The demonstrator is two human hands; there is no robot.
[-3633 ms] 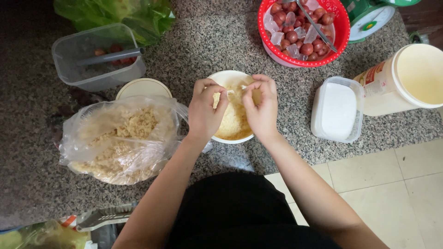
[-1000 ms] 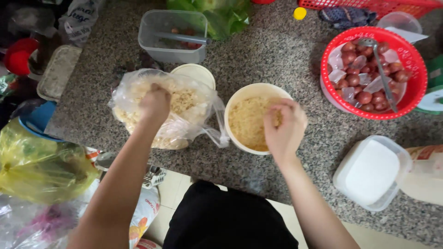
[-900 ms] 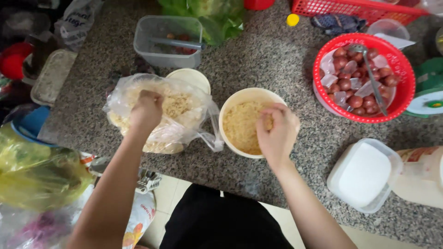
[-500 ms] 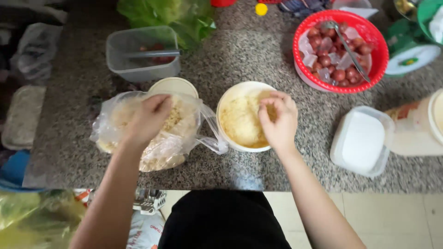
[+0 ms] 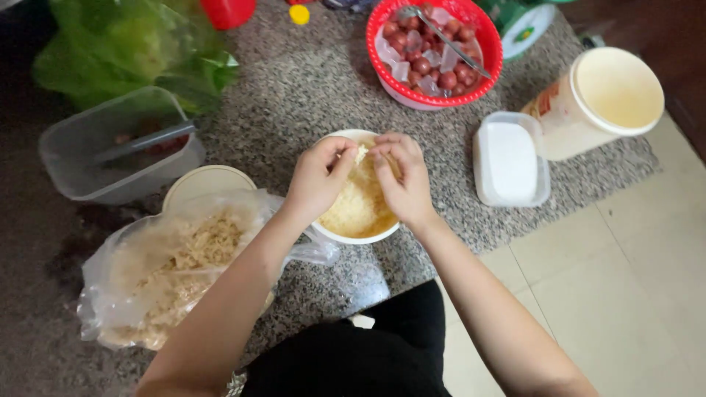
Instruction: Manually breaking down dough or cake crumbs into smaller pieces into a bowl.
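Left hand (image 5: 318, 176) is out of the plastic bag (image 5: 158, 276) it was in half a second ago and now meets the right hand (image 5: 401, 175) over the white bowl (image 5: 358, 237). Both hands pinch one small clump of noodles (image 5: 362, 153) between fingertips, above the noodles in the bowl. Count on the counter (image 5: 309, 81): one bowl, one noodle bag, one red basket (image 5: 382, 70) of sausages, one lidded white tub (image 5: 511, 162), one open clear box (image 5: 110, 151).

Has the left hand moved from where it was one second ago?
Yes. The left hand has left the plastic bag of noodles and moved right, over the white bowl, beside the right hand.
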